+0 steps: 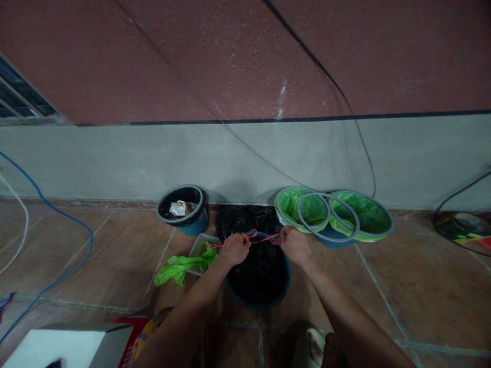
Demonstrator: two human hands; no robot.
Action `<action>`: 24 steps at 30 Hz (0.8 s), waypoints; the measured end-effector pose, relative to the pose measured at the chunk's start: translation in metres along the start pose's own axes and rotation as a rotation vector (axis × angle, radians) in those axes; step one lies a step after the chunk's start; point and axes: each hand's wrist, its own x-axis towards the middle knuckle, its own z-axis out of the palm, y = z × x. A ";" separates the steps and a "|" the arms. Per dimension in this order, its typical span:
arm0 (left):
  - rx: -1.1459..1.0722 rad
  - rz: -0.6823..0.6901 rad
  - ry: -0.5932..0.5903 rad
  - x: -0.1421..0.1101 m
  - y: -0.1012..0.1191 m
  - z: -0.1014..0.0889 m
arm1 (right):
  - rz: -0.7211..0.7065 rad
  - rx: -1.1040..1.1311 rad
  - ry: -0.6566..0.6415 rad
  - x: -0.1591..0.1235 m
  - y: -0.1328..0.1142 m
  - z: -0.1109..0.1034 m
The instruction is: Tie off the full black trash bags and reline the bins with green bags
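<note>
A pink string (264,239) runs between my two hands above a blue bin (286,286) that has a black bag (255,271) inside. My left hand (236,249) is closed on the string, over the bin's back left side; a loop stands up beside its fingers. My right hand (294,245) grips the other part of the string over the back right side. Behind the bin sit black bags (233,220) against the wall. Left of my left hand, a bright green plastic bag (184,268) hangs over a pale tray (197,248).
A bin with a black liner (197,225) holds crumpled white paper at the wall. To the right stand bins with green liners (360,209), with a loose grey ring (355,217) on top. A blue hose (86,225) and a white box (57,347) lie left.
</note>
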 end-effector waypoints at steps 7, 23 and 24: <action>-0.902 -0.203 -0.081 0.008 0.006 0.005 | -0.018 0.475 -0.169 0.000 -0.012 -0.004; -0.405 0.289 -0.129 0.002 0.008 0.020 | -0.101 0.567 -0.417 -0.016 -0.033 -0.001; -0.373 0.298 -0.110 0.000 0.009 0.019 | -0.102 0.580 -0.386 -0.014 -0.033 0.000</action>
